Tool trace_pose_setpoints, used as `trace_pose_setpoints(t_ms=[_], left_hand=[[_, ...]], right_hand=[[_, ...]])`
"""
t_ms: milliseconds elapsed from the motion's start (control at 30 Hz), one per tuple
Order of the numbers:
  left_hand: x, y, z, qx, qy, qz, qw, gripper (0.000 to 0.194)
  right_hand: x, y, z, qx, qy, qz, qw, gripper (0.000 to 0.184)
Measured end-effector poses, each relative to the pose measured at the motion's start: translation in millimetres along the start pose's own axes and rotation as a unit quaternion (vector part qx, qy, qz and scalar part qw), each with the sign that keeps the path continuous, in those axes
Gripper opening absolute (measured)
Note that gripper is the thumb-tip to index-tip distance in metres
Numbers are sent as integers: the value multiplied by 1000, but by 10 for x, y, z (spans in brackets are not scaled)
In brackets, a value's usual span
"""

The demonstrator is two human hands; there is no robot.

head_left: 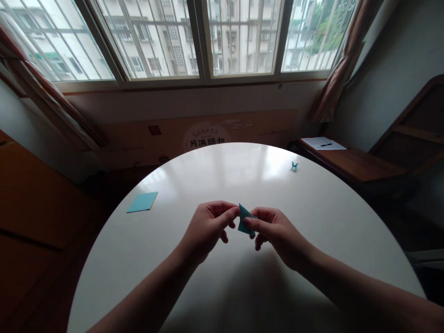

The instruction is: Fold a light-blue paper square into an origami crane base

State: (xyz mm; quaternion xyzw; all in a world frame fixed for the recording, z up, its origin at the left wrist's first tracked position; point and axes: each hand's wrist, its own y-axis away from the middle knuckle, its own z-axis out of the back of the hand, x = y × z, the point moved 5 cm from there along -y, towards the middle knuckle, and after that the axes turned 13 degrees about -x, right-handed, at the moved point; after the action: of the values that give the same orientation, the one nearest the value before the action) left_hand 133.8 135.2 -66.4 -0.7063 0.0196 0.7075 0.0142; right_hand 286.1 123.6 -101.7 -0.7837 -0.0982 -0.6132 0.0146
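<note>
A small teal folded paper is held above the round white table, pinched from both sides. My left hand grips its left edge between thumb and fingers. My right hand pinches its right side, with the other fingers curled under. The paper's upper corner points up between the two hands.
A stack of light blue square sheets lies on the table at the left. A tiny teal folded paper crane stands at the far right of the table. A wooden side desk with a paper and pen is beyond, under the window.
</note>
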Motion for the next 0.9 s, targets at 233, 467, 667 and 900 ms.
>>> trace_pose_setpoints(t_ms=[233,467,667,900], left_hand=[[-30,13,-8,-27,-22,-23,999,30],[-17,14,-5,-18,-35,-25,999,29],[-1,8,-35,37,9,17,999,24],[-19,13,-37,20,-9,14,1000,21]], right_hand=[[27,13,-12,-8,31,44,998,35],[86,33,-3,-12,37,84,996,32],[50,27,-1,-6,-9,10,1000,33],[25,9,-17,7,-13,18,1000,30]])
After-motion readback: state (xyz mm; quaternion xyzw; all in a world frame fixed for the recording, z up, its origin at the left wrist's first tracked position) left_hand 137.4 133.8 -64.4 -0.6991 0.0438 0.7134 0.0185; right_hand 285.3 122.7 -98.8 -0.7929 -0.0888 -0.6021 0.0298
